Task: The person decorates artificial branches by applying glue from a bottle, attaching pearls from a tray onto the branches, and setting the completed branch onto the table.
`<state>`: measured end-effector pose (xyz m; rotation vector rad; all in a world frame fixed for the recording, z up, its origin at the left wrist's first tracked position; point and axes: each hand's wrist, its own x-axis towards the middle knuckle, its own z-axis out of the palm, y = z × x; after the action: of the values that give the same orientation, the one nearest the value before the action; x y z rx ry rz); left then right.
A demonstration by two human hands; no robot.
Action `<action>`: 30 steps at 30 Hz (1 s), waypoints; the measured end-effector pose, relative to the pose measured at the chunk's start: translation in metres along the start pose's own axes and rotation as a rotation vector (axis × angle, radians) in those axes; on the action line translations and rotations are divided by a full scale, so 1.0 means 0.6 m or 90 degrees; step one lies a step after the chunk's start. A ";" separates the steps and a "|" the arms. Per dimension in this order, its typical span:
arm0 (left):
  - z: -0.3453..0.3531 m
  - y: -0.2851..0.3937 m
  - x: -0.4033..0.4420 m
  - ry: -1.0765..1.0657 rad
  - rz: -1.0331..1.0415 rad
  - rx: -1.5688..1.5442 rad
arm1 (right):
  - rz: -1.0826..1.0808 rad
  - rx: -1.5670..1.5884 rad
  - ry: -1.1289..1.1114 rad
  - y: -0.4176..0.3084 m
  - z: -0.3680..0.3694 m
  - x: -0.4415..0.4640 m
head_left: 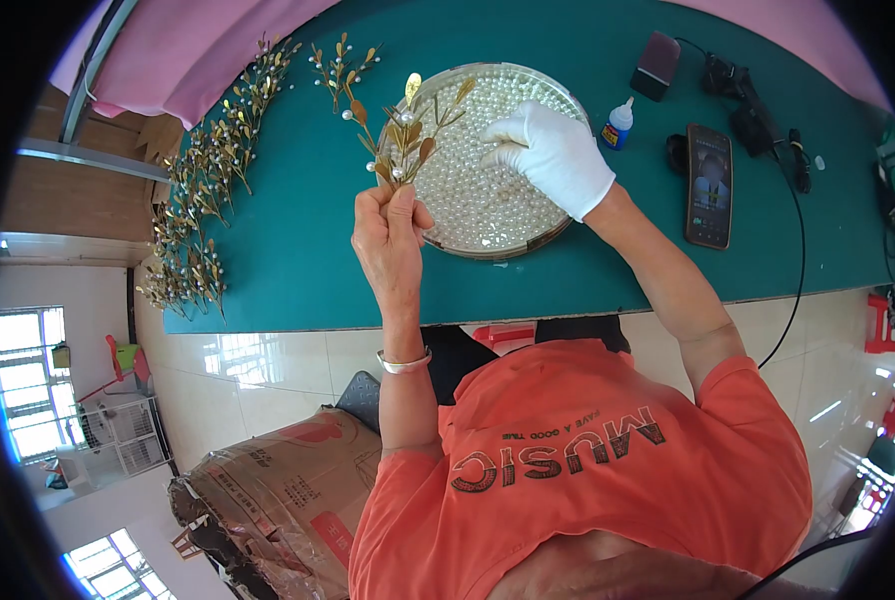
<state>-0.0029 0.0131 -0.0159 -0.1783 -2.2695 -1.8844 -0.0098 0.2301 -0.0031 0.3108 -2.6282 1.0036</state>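
Note:
In my bare left hand (393, 235), thumb and fingers pinch the stem of a gold leaf sprig (404, 140) that stands upright with a few white pearl beads on it. My right hand (553, 155), in a white glove, is over a round tray (458, 243) filled with loose pearl beads (468, 190). Its fingertips are drawn together; what they hold, if anything, is too small to make out. Just right of the tray stands a small blue glue bottle (618, 125) with a white nozzle. A separate gold sprig (343, 68) lies behind my left hand.
Several beaded gold sprigs (203, 190) lie along the left side of the green table (298, 270). To the right are a phone (708, 185), a dark speaker-like box (656, 66) and black cables (758, 115). A large cardboard box (283, 480) is on the floor at left.

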 end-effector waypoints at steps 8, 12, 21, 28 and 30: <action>0.003 0.001 -0.002 -0.001 0.003 0.021 | -0.076 -0.072 0.000 0.003 0.002 0.001; 0.004 -0.008 -0.001 -0.003 0.036 0.073 | -0.098 -0.126 0.010 -0.001 0.000 0.000; 0.020 -0.018 -0.010 -0.027 0.076 0.137 | -0.106 -0.135 0.043 0.002 0.006 0.002; 0.024 -0.006 -0.010 -0.034 0.021 0.123 | -0.123 -0.174 0.072 0.001 0.011 -0.004; 0.025 -0.005 -0.009 -0.032 0.024 0.128 | -0.112 -0.160 0.077 -0.001 0.008 -0.006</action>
<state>0.0008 0.0276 -0.0226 -0.2388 -2.4514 -1.6387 -0.0076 0.2268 -0.0076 0.3988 -2.5287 0.6083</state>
